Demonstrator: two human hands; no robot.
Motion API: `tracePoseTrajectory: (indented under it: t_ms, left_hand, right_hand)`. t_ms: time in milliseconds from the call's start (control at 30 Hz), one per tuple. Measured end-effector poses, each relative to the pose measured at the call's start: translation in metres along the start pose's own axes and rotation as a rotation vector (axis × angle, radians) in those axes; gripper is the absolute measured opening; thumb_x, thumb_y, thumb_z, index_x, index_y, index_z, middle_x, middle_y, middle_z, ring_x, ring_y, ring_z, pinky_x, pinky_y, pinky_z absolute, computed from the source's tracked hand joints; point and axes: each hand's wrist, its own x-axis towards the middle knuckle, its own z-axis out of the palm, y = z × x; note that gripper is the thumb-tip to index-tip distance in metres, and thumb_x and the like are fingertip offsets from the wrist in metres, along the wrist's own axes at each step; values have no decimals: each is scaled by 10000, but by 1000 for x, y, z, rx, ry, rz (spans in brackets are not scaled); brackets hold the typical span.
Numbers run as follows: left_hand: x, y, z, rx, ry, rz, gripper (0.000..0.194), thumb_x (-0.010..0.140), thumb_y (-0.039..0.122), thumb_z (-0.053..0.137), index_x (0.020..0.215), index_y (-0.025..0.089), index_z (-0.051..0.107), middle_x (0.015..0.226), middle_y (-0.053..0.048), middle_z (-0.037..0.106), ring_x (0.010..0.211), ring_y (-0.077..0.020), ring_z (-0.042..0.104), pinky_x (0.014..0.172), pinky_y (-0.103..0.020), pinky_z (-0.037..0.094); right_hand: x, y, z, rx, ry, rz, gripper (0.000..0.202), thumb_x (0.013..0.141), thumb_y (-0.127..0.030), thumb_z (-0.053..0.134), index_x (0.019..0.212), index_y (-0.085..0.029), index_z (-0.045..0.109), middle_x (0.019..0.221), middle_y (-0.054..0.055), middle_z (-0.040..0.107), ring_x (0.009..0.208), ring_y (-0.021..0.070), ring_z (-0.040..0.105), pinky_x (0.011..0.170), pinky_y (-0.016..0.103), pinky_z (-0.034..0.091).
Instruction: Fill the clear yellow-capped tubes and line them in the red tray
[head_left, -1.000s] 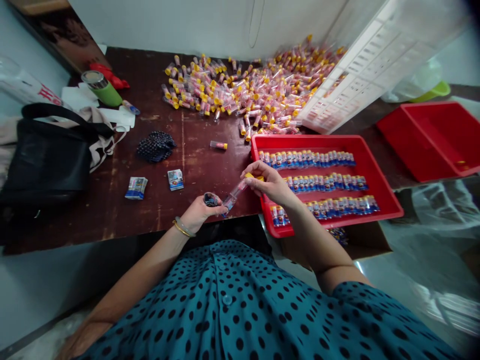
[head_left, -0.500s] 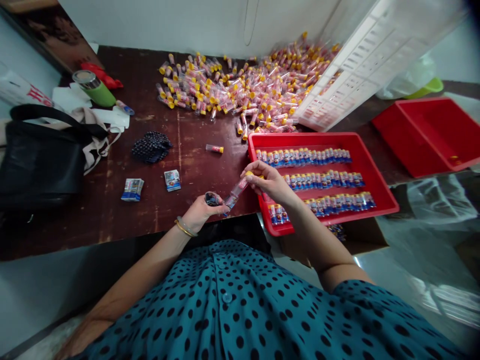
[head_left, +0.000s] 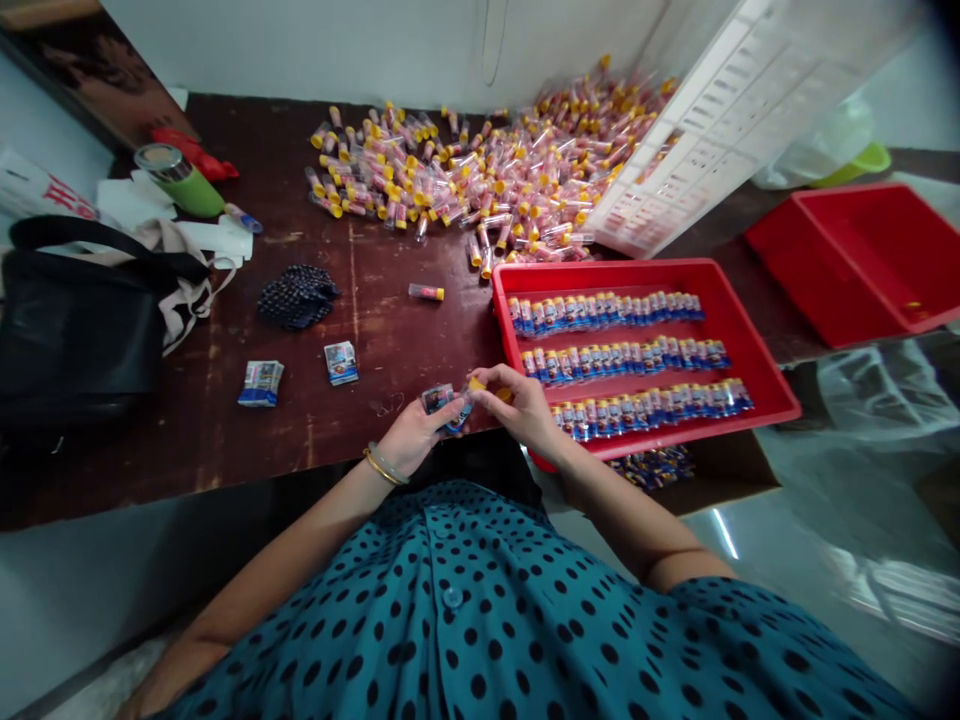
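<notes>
Near the table's front edge, my left hand point(head_left: 414, 432) is closed around a small bunch of printed plastic sleeves point(head_left: 436, 398), thumb on top. My right hand point(head_left: 523, 405) pinches a clear tube by its yellow cap point(head_left: 476, 384). The tube's body is at one blue printed sleeve point(head_left: 459, 414) by my left thumb; fingers partly hide how far it sits inside. Another yellow cap point(head_left: 505, 394) shows within my right hand. Two piles of printed sleeves, one left point(head_left: 261, 384) and a smaller one point(head_left: 341, 363), lie on the table. A single capped tube point(head_left: 426, 292) lies beyond my hands.
A red tray point(head_left: 615, 267) with three rows of sleeved tubes stands right. Behind lies a large heap of capped tubes point(head_left: 517, 170), beside a tilted white basket point(head_left: 697, 130). A dark dotted cloth point(head_left: 298, 297), green flask point(head_left: 191, 188) and black bag point(head_left: 82, 330) are left; a red bin point(head_left: 847, 250) is far right.
My right hand has come down and left, bringing the tube's yellow cap close to the sleeves. The tube's clear body, visible before, is now mostly hidden at the sleeve.
</notes>
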Motion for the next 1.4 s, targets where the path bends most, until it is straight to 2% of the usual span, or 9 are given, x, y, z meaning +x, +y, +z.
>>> tracePoseTrajectory:
  t_ms: [233, 433, 833, 967, 1033, 1133, 1200, 1300, 1400]
  left_hand:
    - [0, -1, 13, -31, -6, 14, 326, 652, 347, 856, 892, 169, 726, 836, -13, 708, 741, -144, 623, 662, -262, 500]
    - [1, 1, 19, 27, -25, 20, 329, 655, 369, 852, 882, 162, 735, 817, -18, 704, 700, -133, 605, 644, -257, 484]
    - [7, -1, 22, 61, 9, -2, 360, 639, 390, 859, 889, 168, 728, 831, -20, 706, 704, -134, 612, 673, -265, 506]
    - [7, 3, 29, 87, 13, -5, 385, 649, 420, 845, 936, 192, 726, 836, -19, 711, 724, -152, 630, 699, -281, 518]
    - [8, 7, 33, 97, 12, -25, 419, 689, 455, 809, 1015, 207, 719, 830, -27, 713, 702, -157, 631, 681, -287, 523]
    - [11, 10, 33, 85, 1, -29, 444, 721, 479, 773, 1072, 217, 698, 871, -47, 708, 678, -160, 629, 576, -270, 510]
    - [13, 10, 29, 91, -15, -26, 398, 721, 496, 760, 992, 210, 705, 835, -46, 688, 673, -174, 633, 486, -246, 469]
    - [14, 5, 19, 150, -57, -48, 387, 706, 527, 760, 901, 197, 709, 737, -37, 652, 628, -181, 617, 408, -225, 412]
    - [13, -3, 13, 191, -74, -78, 411, 692, 488, 792, 981, 204, 722, 820, -55, 686, 704, -192, 639, 494, -248, 499]
  right_hand:
    - [-19, 3, 5, 94, 101, -11, 219, 820, -392, 716, 921, -203, 669, 1054, 52, 702, 929, 191, 671, 853, 316, 541]
    - [-19, 9, 1, 214, 83, 95, 252, 804, -436, 721, 900, -204, 701, 1095, 55, 697, 873, 198, 681, 754, 315, 596]
    - [-16, 9, -6, 194, 99, 49, 212, 800, -409, 730, 852, -203, 715, 1027, 44, 723, 926, 196, 683, 857, 310, 556]
    - [-13, 8, -10, 246, 67, 113, 250, 786, -449, 730, 835, -208, 685, 962, 33, 717, 731, 157, 659, 656, 270, 561]
    - [-5, 10, -29, 271, 60, 139, 273, 801, -473, 703, 867, -214, 653, 863, 15, 698, 551, 110, 577, 498, 233, 496]
    - [22, 14, -96, 158, 171, 154, 347, 842, -502, 626, 1047, -226, 578, 744, -25, 631, 468, 91, 506, 413, 201, 402]
    - [43, 13, -157, -75, 319, 202, 386, 869, -505, 553, 1119, -212, 535, 776, -23, 614, 501, 98, 520, 434, 203, 401]
    - [73, 13, -236, -365, 494, 306, 266, 876, -412, 539, 965, -161, 543, 746, -5, 583, 598, 123, 530, 525, 222, 422]
    - [98, 20, -271, -479, 523, 391, 147, 792, -239, 653, 818, -151, 538, 748, 32, 604, 716, 143, 541, 656, 244, 433]
